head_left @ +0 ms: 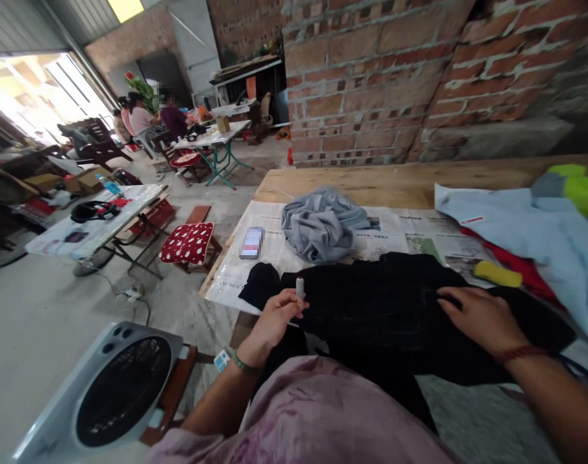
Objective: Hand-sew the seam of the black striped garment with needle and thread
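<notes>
A black garment (371,296) lies spread across the near side of the newspaper-covered table and hangs towards my lap. My left hand (277,316) is closed at the garment's left part, its fingertips around a small pale cylinder (300,287) that stands upright; its exact kind is too small to make out. Resting on the right part of the black cloth is my right hand (482,319), palm down, fingers stretched out and slightly curved. Behind the garment sits a crumpled heap of grey cloth (320,225).
A phone (252,243) lies at the table's left edge. To the right are light blue cloth (507,222), a yellow piece (498,273) and red fabric (526,261). A fan (124,386) stands at lower left, near a red-cushioned stool (186,243). Several people sit at a far table.
</notes>
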The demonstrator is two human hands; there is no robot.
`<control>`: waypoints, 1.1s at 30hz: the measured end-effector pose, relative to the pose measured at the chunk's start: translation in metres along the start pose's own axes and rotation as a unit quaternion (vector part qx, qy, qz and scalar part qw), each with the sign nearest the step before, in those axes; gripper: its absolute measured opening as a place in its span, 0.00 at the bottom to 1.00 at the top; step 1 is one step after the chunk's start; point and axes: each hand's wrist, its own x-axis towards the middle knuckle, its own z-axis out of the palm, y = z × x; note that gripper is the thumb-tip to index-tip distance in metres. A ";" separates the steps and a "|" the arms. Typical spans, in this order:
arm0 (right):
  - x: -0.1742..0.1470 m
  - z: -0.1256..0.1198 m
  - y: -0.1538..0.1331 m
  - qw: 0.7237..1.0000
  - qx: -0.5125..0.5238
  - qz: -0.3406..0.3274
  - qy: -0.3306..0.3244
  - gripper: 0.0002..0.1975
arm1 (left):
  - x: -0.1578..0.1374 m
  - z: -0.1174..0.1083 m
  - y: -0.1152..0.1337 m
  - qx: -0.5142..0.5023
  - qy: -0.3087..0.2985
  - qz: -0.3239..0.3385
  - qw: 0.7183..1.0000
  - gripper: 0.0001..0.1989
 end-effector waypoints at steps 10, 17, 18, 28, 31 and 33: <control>-0.013 -0.055 -0.174 0.815 0.560 0.063 -0.138 0.25 | -0.011 0.022 -0.006 0.009 -0.066 -0.011 0.998 0.02; -0.010 -0.028 -0.226 0.580 0.701 0.055 -0.411 0.30 | -0.027 0.018 -0.005 -0.012 -0.079 -0.034 0.996 0.03; -0.009 -0.026 -0.226 0.595 0.680 0.060 -0.424 0.25 | -0.028 0.016 -0.006 -0.022 -0.075 -0.036 0.996 0.03; -0.022 -0.020 -0.213 0.834 0.505 0.023 -0.221 0.09 | -0.028 0.018 -0.030 -0.187 -0.034 -0.123 0.974 0.05; -0.026 -0.018 -0.212 0.850 0.497 -0.011 -0.173 0.10 | -0.027 0.022 -0.036 -0.224 -0.035 -0.138 0.964 0.06; -0.027 -0.017 -0.211 0.850 0.501 -0.011 -0.162 0.10 | -0.026 0.022 -0.039 -0.252 -0.045 -0.141 0.956 0.07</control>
